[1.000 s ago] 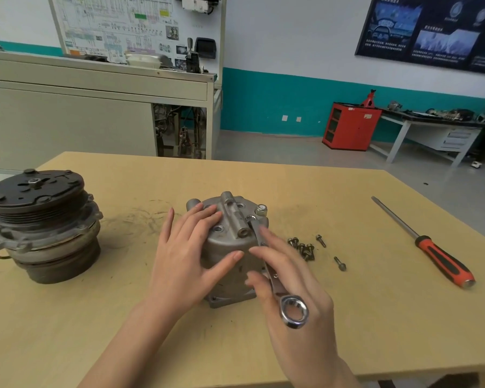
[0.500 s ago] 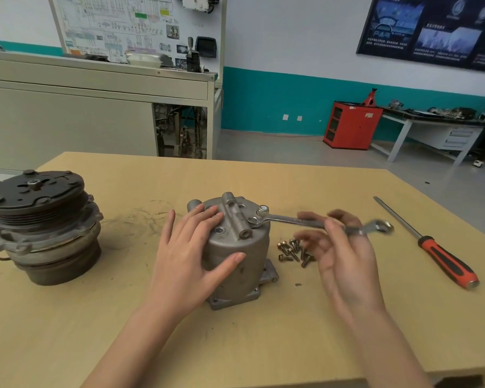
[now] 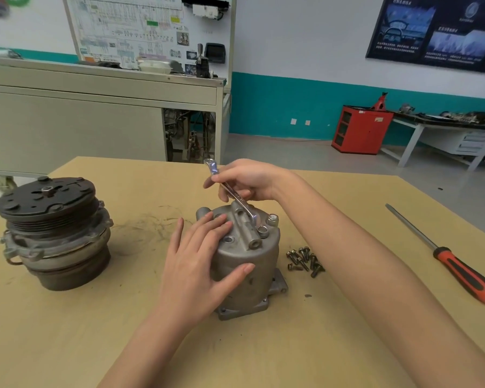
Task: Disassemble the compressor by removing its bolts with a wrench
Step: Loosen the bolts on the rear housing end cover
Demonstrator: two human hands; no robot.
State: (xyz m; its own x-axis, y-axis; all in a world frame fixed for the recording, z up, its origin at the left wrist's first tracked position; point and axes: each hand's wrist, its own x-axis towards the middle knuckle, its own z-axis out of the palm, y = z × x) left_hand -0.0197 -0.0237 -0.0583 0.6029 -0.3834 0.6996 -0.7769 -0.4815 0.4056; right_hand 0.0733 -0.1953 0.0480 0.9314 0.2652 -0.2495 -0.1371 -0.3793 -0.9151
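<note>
Tan table (image 3: 263,359) before me is carrying the grey compressor housing (image 3: 249,281), standing upright at centre. Clutch pulley unit (image 3: 51,233) is sitting well left of it. Loose bolts (image 3: 304,259) are lying heaped just right. Screwdriver (image 3: 459,271) is lying far right.

Poster (image 3: 437,32) cropped right, chart (image 3: 129,26) text illegible

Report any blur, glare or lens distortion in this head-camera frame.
Head view: the wide lens bows the cabinet top and teal wall stripe; head view: the top-left corner is smeared, while the left hand, right hand, wrench and compressor are sharp; head view: glare glints on the wrench's upper end, and shadows beside the clutch pulley are soft.
</note>
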